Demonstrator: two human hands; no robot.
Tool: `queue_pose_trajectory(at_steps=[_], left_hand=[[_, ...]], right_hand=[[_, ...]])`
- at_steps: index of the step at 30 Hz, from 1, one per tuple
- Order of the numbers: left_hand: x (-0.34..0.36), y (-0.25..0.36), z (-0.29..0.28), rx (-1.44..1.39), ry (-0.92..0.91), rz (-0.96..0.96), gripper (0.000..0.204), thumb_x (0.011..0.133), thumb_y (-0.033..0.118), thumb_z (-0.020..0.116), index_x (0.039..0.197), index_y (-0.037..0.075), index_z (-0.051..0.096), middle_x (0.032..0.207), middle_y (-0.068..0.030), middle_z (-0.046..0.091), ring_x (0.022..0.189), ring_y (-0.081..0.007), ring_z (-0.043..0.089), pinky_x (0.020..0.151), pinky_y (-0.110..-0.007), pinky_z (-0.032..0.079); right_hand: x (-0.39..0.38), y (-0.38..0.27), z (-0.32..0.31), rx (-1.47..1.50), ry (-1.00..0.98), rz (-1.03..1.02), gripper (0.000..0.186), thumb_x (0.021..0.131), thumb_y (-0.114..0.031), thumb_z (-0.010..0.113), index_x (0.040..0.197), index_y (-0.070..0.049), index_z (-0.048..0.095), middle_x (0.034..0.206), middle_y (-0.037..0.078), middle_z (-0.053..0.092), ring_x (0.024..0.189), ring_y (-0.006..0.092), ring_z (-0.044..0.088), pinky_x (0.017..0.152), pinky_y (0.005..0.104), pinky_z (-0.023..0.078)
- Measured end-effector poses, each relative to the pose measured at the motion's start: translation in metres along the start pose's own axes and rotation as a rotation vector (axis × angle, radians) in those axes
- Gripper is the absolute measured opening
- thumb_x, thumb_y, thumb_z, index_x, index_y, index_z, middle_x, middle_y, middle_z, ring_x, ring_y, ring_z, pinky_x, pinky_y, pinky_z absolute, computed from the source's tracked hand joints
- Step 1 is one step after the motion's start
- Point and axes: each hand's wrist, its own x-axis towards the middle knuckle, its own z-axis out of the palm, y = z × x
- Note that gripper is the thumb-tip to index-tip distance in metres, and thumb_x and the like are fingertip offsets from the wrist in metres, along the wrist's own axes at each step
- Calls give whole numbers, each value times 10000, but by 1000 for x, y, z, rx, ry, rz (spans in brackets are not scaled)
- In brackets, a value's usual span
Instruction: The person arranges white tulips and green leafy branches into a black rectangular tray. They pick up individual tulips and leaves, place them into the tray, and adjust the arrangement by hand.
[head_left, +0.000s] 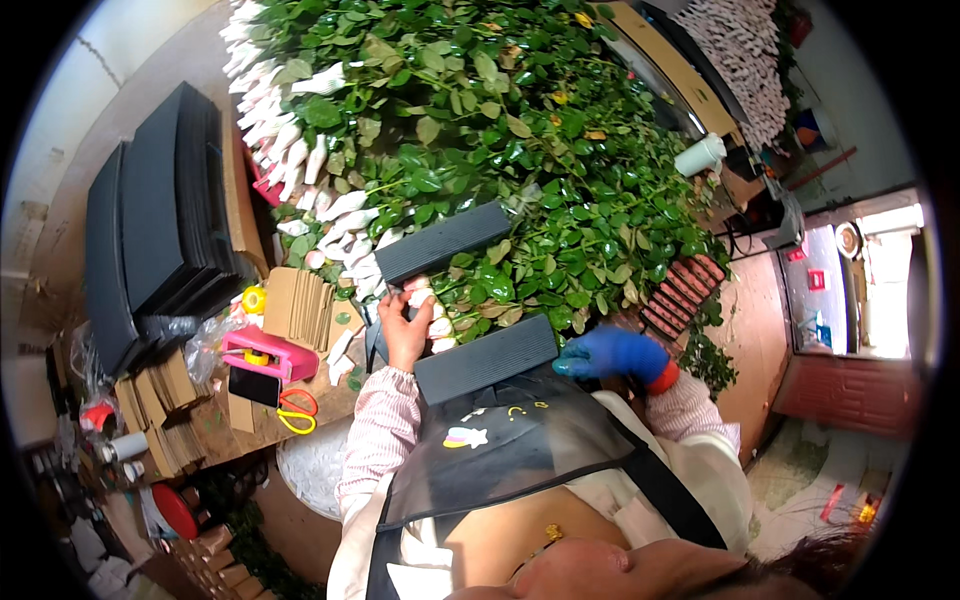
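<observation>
My left hand [404,330], bare, has its fingers curled against a row of pale rose heads [440,325]. These blooms lie between two dark, ridged cardboard panels; the far panel [443,243] slants upward to the right among the leaves. In front of my apron is the near panel [486,358]. My right hand [615,358], in a blue glove with a red cuff, is beside the right end of the near panel. Motion blurs its fingers, so their closure is unclear. Leafy rose stems [520,285] stretch rightward from the blooms.
A large heap of leafy stems [450,110] with white-netted heads [275,130] covers the table. Dark cardboard stacks [170,220] stand left, near brown cards [297,307], a pink tape dispenser [290,357], a phone [254,387] and scissors [298,412]. A red rack [683,297] lies right.
</observation>
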Motion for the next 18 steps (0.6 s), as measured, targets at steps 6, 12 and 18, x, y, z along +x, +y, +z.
queue_pose_trajectory(at_steps=[6, 12, 18], left_hand=[[-12, 13, -34, -70, -129, -145, 570, 908, 369, 805, 1335, 35, 630, 1429, -209, 421, 1227, -312, 510, 1059, -371, 436], [-38, 73, -98, -473, -357, -320, 487, 1110, 436, 473, 1166, -2, 677, 1054, -115, 749, 1005, -166, 684, 916, -316, 512], [-27, 142, -101, 75, -256, 14, 440, 1056, 384, 625, 1234, -19, 639, 1004, -126, 738, 1022, -202, 702, 895, -376, 535]], right_hand=[[-23, -57, -16, 994, 74, -380, 316, 1068, -192, 584, 1328, -22, 645, 1221, 143, 731, 1158, 241, 685, 1013, 387, 533], [-1, -85, -26, 344, 85, -594, 211, 976, -168, 687, 1118, -19, 737, 1178, 166, 727, 1113, 296, 701, 977, 396, 529], [48, -110, -33, -236, 339, -691, 172, 876, -226, 737, 983, -93, 717, 1002, 106, 708, 915, 336, 673, 786, 439, 537]])
